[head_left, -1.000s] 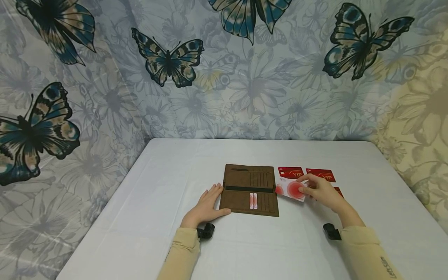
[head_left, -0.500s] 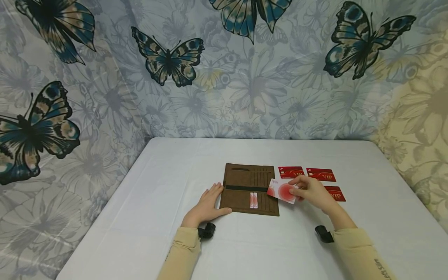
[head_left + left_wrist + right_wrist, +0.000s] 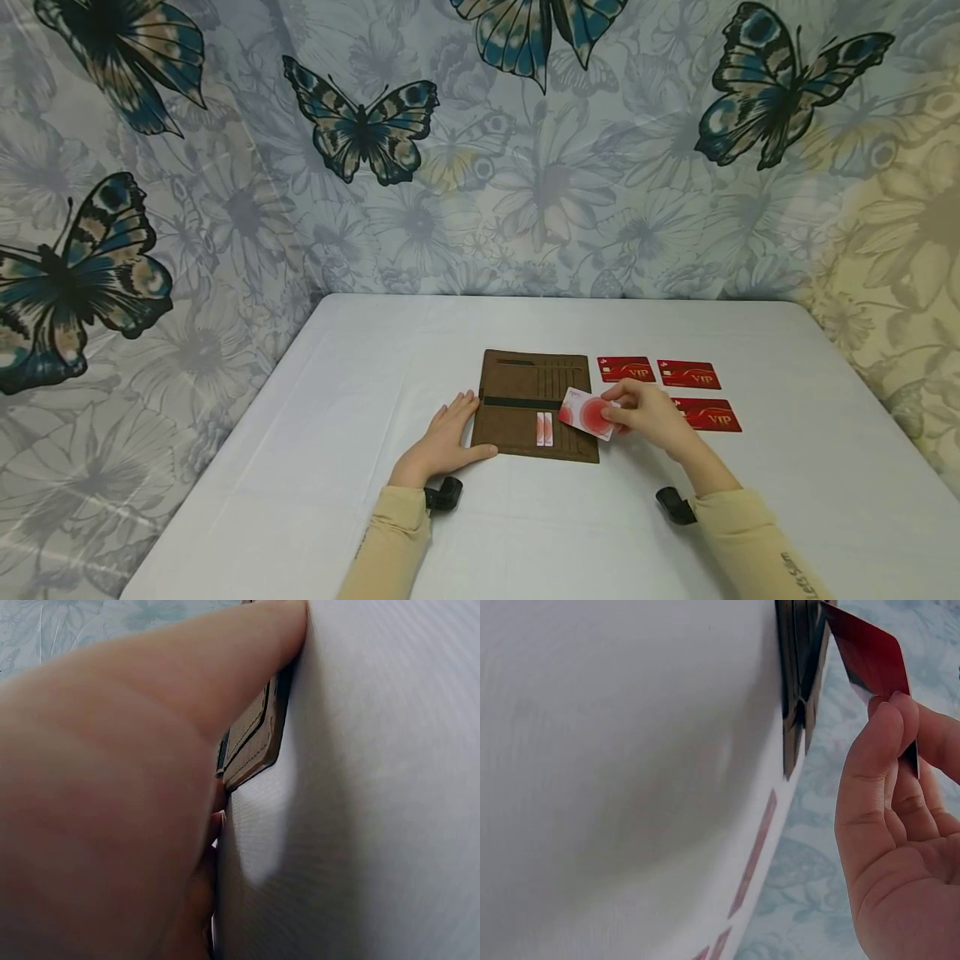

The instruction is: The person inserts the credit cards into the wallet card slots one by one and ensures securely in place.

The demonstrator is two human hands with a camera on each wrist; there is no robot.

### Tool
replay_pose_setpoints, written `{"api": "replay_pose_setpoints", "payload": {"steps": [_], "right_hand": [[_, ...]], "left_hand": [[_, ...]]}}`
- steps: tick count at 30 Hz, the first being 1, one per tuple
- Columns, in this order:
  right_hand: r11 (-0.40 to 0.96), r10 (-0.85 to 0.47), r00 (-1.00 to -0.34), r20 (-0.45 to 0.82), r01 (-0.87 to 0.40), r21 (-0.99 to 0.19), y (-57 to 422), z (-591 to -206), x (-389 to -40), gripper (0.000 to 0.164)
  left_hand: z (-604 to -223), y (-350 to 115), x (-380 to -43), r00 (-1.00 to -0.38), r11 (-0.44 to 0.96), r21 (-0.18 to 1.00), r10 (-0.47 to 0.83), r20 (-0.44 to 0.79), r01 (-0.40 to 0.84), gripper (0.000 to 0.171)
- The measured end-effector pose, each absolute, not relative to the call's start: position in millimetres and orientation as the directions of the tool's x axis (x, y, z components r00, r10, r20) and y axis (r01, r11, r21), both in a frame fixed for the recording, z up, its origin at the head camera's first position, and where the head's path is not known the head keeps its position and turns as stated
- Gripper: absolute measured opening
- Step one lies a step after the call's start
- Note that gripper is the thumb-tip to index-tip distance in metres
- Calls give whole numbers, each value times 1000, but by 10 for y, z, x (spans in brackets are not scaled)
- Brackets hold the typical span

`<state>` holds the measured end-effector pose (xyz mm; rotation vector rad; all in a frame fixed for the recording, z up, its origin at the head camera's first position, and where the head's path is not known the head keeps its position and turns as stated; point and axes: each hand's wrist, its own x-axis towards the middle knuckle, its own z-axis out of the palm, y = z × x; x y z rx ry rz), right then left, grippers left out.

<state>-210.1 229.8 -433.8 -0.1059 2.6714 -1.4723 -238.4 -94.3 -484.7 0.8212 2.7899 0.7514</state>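
A brown card wallet (image 3: 517, 433) lies unfolded on the white table, a dark band across its middle and slots on both halves. Two narrow pale-and-pink card edges (image 3: 544, 429) show in its lower half. My left hand (image 3: 441, 446) rests flat at the wallet's left edge, fingers straight and thumb at the lower left corner. Between thumb and fingers my right hand (image 3: 648, 417) pinches a white card with pink circles (image 3: 588, 412), tilted above the wallet's right side. In the right wrist view the red underside of that card (image 3: 877, 660) shows.
Three red VIP cards lie right of the wallet: one upper left (image 3: 626, 368), one upper right (image 3: 688, 374), one below (image 3: 708, 414) partly behind my right hand. A butterfly-patterned wall covering (image 3: 525, 208) stands behind the table (image 3: 360, 350).
My right hand has moved left with the pinched card, from beside the wallet to over its right part. The lower red card is now more exposed. My left hand has stayed put.
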Motion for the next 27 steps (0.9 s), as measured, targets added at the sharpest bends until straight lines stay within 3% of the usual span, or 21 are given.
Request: {"api": "replay_pose_setpoints", "payload": {"steps": [13, 27], "right_hand": [[542, -75, -994, -74, 21, -840, 2245, -4429, -2124, 25], [485, -102, -987, -121, 57, -873, 2240, -4455, -2057, 34]], "left_hand": [[-4853, -940, -2397, -841, 727, 497, 541, 8, 473, 90], [-4851, -944, -2390, -840, 723, 501, 542, 13, 475, 89]]}}
